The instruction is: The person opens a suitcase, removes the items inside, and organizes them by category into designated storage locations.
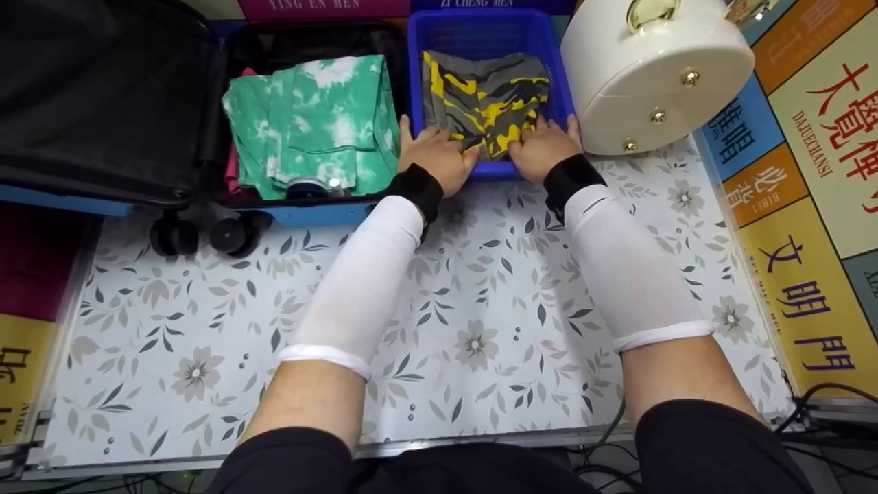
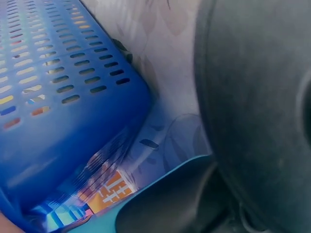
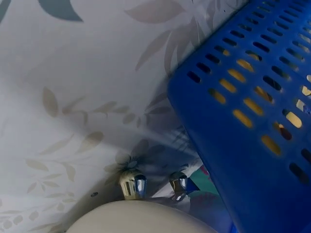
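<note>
Head view first, working from the left: we note an open black suitcase [image 1: 103, 103] lying flat, its wheels [image 1: 206, 233] resting on the floral-patterned table covering [image 1: 446, 329]. Inside its open half lies a folded green-and-white tie-dye garment [image 1: 315, 116], with a strip of pink fabric showing at its left edge.

Just beside the suitcase stands a blue perforated plastic basket [image 1: 418, 62] holding a folded grey, black and yellow camouflage garment [image 1: 483, 103]. We record the left hand [image 1: 432, 154] at the basket's near left corner, fingers curled down onto the near edge of the camouflage garment. The right hand [image 1: 542, 144] sits at the near right corner in like fashion, fingers bent onto the cloth. Both appear to grip the garment's front edge, though the fingertips are hidden in the fabric. Both forearms wear white sleeves with black wrist bands.

To the right, touching or nearly touching the basket, rests a round cream-coloured hard case [image 1: 651, 75] with gold studs.

Left wrist view shows the basket wall [image 2: 58, 97] and the dark suitcase shell [image 2: 252, 111] close alongside. Right wrist view shows the basket corner [image 3: 252, 136] above the table covering, with the cream case's studs [image 3: 133, 184] just beside it.
</note>
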Available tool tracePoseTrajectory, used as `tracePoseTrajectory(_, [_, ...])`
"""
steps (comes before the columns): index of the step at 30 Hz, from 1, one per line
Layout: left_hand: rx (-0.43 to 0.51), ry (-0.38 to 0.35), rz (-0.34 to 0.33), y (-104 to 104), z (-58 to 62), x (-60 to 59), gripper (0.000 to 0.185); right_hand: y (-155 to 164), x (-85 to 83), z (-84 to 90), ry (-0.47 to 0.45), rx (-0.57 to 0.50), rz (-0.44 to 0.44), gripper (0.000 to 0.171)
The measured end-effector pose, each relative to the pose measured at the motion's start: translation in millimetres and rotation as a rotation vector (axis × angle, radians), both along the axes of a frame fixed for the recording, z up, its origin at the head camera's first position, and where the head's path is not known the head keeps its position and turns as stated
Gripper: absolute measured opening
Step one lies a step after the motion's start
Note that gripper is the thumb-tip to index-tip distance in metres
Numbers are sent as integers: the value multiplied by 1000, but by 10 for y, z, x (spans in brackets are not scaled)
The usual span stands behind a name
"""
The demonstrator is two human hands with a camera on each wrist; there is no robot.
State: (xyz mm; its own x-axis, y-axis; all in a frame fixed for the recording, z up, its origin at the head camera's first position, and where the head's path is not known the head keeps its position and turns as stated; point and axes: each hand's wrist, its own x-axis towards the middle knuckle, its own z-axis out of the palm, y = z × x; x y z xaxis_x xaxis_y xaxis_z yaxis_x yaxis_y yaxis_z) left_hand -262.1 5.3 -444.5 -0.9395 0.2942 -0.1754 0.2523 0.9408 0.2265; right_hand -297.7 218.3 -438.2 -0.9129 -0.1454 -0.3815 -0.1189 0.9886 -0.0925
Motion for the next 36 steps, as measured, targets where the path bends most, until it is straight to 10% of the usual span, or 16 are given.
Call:
tracePoseTrajectory(5, [144,-1,88,-219,168,17,62,-40,47,-79,224,-195,-68,62])
tracePoseTrajectory(10, [273,121,331,-826,462,-72,55,-438,175,24,419,-470,-34,52])
tracePoseTrajectory(20, [293,-113,803,-2110,434,-47,78,-1526,331,298,113,-936,-27,63])
tracePoseTrajectory(25, [322,-184,810,-2400,304,39,80,-1833,281,258,-89,-986,-110,74])
tracePoseTrajectory(36, [278,-253,677,-2618,204,214,78,-2192,172,208,-324,-608,-202,101])
